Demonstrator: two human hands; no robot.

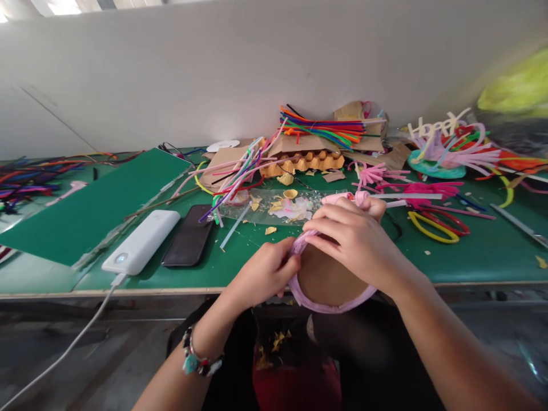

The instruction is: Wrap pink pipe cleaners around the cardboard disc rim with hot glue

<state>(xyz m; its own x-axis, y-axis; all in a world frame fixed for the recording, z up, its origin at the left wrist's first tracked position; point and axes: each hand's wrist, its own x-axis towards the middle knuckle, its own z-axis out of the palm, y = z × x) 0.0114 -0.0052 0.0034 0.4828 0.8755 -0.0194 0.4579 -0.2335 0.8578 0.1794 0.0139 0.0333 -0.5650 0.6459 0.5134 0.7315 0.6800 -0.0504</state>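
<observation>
In front of the table edge is a round brown cardboard disc (334,274) with a fuzzy pink pipe-cleaner rim (334,309). My left hand (269,268) pinches its left edge between thumb and fingers. Across the top of the disc lies my right hand (355,234), fingers bent over the upper rim and hiding part of it. Just behind these fingers shows a pink tool (336,198), mostly covered; a pale translucent stick (411,196) extends to the right of the hand. I cannot tell whether the right hand touches the tool.
A white power bank (141,242) with a cable and a black phone (188,235) lie left. Behind are loose pipe cleaners (244,171), an orange egg carton (303,164) and a bundled stack (325,127). A pipe-cleaner decoration reading "Happy" (436,165) stands right, near yellow loops (432,227).
</observation>
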